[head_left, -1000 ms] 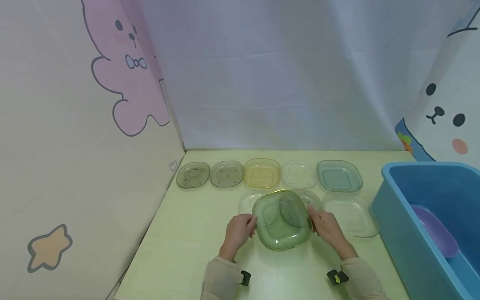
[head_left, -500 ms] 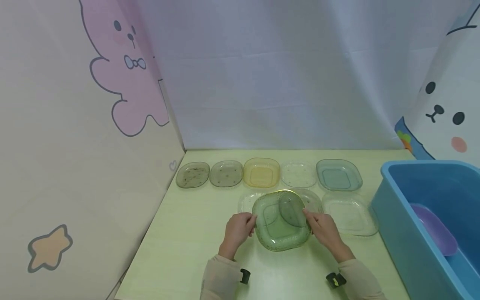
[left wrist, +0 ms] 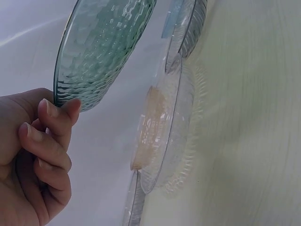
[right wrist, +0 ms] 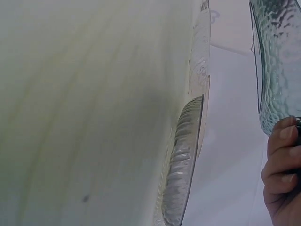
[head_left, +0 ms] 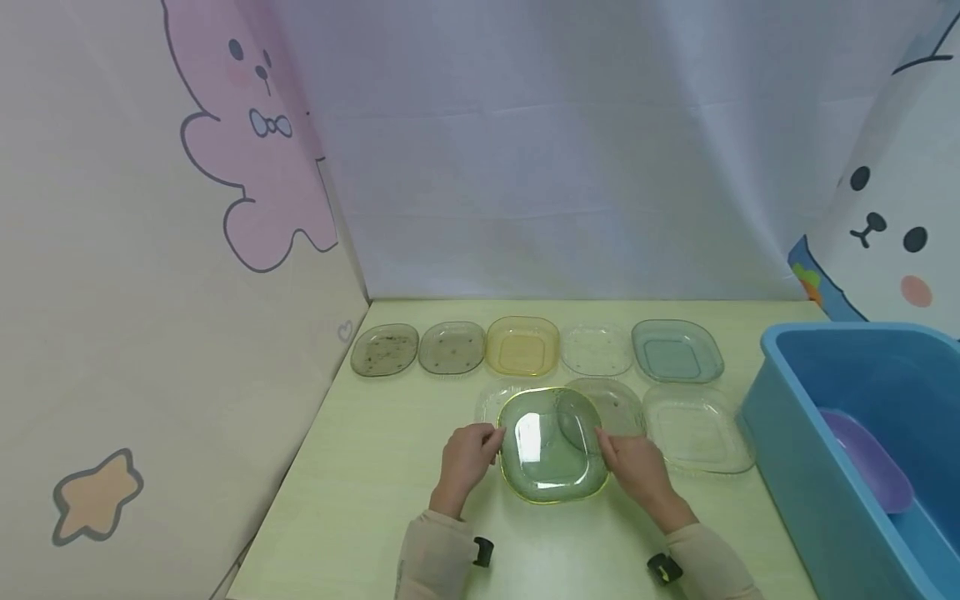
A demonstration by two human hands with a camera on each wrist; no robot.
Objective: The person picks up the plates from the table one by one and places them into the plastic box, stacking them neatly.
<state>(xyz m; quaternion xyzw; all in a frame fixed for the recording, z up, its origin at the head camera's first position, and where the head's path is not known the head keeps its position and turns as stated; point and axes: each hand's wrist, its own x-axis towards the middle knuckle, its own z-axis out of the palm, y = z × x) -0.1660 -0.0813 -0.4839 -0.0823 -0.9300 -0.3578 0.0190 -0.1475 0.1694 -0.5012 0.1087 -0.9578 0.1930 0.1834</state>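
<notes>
A green, see-through square plate with rounded corners is held up over the near middle of the table. My left hand pinches its left edge between thumb and fingers. On the opposite side my right hand grips the right edge. From the left wrist, the plate's underside shows a dimpled texture, raised well off the tabletop. Behind it, partly covered in the head view, are a clear plate and a greyish clear plate.
A back row holds two grey plates, a yellow plate, a clear plate and a blue plate. A larger clear plate lies beside a blue tub, which contains a purple dish.
The green plate has tipped, so its face now catches a bright reflection, and shifted slightly left. My right hand has moved left with it and changed its hold on the edge.
</notes>
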